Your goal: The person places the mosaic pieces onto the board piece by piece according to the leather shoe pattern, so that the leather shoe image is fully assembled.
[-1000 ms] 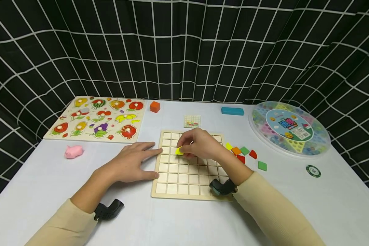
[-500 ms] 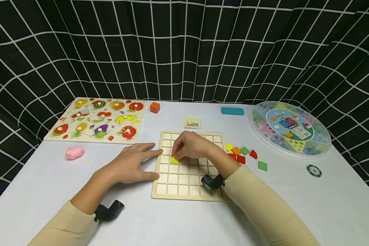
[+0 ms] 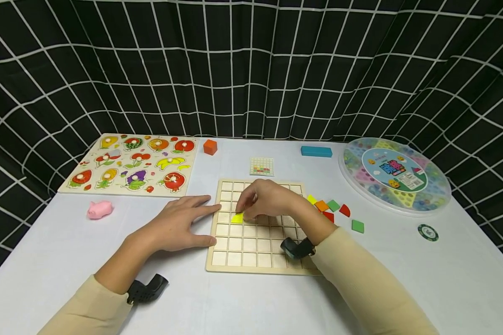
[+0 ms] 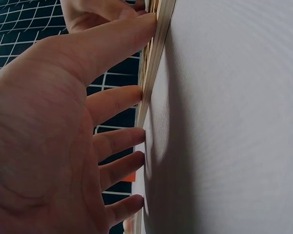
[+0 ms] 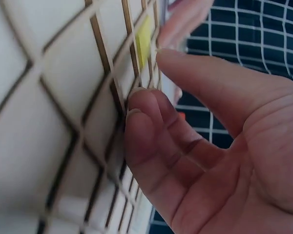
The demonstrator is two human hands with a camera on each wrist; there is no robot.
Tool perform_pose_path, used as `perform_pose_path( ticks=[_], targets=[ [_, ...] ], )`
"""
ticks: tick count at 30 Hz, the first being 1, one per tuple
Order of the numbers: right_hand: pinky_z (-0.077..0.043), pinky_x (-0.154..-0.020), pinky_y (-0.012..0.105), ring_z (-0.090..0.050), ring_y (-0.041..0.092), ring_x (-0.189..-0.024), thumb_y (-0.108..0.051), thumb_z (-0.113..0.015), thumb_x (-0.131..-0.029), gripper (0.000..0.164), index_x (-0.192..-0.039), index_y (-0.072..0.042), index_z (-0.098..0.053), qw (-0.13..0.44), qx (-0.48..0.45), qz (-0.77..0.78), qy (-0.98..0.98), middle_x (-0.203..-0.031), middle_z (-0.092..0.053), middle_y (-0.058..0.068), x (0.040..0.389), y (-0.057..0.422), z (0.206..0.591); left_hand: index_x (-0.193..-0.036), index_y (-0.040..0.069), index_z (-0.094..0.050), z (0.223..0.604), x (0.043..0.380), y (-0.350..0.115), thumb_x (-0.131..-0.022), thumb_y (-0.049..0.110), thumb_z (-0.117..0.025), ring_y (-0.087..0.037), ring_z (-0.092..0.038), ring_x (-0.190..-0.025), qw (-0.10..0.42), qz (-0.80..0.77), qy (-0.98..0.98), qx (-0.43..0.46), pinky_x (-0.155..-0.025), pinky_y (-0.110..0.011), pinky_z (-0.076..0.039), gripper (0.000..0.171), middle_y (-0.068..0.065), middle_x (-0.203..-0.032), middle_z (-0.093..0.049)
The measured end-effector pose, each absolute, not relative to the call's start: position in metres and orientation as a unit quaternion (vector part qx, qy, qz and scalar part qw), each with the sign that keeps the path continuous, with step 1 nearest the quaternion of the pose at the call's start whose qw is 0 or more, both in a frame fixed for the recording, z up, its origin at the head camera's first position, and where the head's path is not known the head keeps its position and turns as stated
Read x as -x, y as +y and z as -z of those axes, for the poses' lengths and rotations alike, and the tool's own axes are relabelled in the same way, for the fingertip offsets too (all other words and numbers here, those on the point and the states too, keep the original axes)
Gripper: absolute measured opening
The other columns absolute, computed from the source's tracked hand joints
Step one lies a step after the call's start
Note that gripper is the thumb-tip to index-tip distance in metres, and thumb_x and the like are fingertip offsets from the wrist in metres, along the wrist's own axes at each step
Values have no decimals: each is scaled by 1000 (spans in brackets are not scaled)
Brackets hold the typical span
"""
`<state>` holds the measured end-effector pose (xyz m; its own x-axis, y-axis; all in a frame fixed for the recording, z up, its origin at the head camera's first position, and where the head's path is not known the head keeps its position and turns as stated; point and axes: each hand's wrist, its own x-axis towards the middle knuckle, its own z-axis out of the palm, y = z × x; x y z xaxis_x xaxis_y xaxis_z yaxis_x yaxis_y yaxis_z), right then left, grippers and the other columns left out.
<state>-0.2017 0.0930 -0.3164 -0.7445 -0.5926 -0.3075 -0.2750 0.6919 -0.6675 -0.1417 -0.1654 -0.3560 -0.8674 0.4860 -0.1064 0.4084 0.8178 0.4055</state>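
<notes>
Just beside the right fingers (image 3: 243,199) lies the yellow tile (image 3: 236,218).

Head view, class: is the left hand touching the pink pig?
No, the left hand touches the grid board, apart from the pink pig.

Tile placement, right hand. At 1.0 s back: yellow tile (image 3: 237,218) pinched between thumb and fingers of the right hand (image 3: 268,200). At 0.5 s: tile brought leftward and nearer the person, thumb and fingers bunched over it. Now: tile lies in a cell of the board (image 3: 264,269), just left of the thumb (image 3: 252,213), and more of it shows. Pinch released; thumb and index finger parted, gap visible between them. Hand shifted slightly rightward since 0.5 s.
</notes>
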Motion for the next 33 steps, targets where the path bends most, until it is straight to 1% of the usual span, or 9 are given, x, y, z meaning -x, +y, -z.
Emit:
perform_pose_path(
  ticks=[3, 10, 12, 16, 18, 22, 26, 30, 33],
  targets=[
    [-51, -74, 26, -62, 14, -82, -3, -76, -87, 17, -100, -12, -81, 252, 252, 316, 879, -91, -72, -1, 202, 108, 312, -153, 30, -52, 357, 141, -165, -84, 58, -76, -37, -35, -152, 101, -187, 948, -235, -120, -65, -27, 78, -9, -163, -42],
    [-54, -76, 28, -62, 21, -92, -5, -74, -91, 16, -106, -9, -80, 237, 229, 317, 889, -97, -70, 4, 203, 149, 301, -153, 29, -53, 357, 141, -166, -84, 60, -75, -38, -36, -151, 95, -188, 948, -239, -118, -67, -28, 78, -10, -162, -43],
    [-54, -75, 29, -62, 22, -92, -6, -74, -92, 16, -106, -9, -80, 224, 219, 307, 899, -99, -70, 6, 204, 163, 299, -153, 29, -53, 357, 141, -166, -84, 60, -75, -38, -36, -151, 95, -189, 948, -238, -118, -67, -28, 78, -10, -162, -43],
    [-54, -68, 31, -60, 23, -86, -8, -73, -94, 17, -110, -8, -78, 203, 191, 274, 921, -104, -68, 11, 205, 190, 296, -152, 30, -53, 357, 141, -165, -84, 60, -76, -38, -35, -151, 94, -190, 948, -237, -119, -67, -27, 78, -10, -162, -43],
    [-55, -67, 32, -62, 24, -87, -8, -72, -94, 18, -111, -8, -77, 195, 176, 251, 932, -106, -68, 12, 206, 201, 295, -152, 30, -54, 357, 141, -166, -84, 60, -76, -38, -35, -151, 93, -191, 948, -238, -119, -66, -27, 78, -10, -162, -43],
    [-57, -76, 34, -63, 27, -96, -10, -73, -93, 20, -112, -8, -77, 182, 150, 209, 949, -109, -70, 14, 207, 217, 296, -152, 29, -54, 357, 141, -166, -83, 59, -76, -39, -35, -151, 90, -193, 947, -241, -119, -66, -27, 78, -11, -162, -43],
    [-57, -84, 39, -60, 29, -103, -12, -75, -91, 23, -114, -9, -77, 187, 134, 181, 956, -111, -70, 14, 209, 224, 304, -153, 29, -53, 358, 140, -166, -84, 57, -77, -41, -34, -151, 92, -197, 946, -240, -120, -66, -27, 78, -11, -162, -43],
    [-58, -90, 42, -59, 29, -105, -15, -79, -89, 29, -117, -9, -76, 192, 122, 169, 959, -112, -71, 14, 212, 225, 313, -153, 29, -53, 358, 139, -167, -84, 59, -76, -41, -34, -151, 93, -200, 945, -240, -119, -67, -27, 78, -11, -162, -43],
    [-59, -90, 42, -60, 29, -103, -15, -80, -88, 31, -118, -7, -76, 186, 115, 168, 961, -112, -71, 14, 212, 224, 316, -153, 30, -53, 356, 139, -167, -84, 60, -76, -41, -34, -151, 94, -200, 945, -241, -119, -67, -27, 79, -11, -162, -43]
  ],
)
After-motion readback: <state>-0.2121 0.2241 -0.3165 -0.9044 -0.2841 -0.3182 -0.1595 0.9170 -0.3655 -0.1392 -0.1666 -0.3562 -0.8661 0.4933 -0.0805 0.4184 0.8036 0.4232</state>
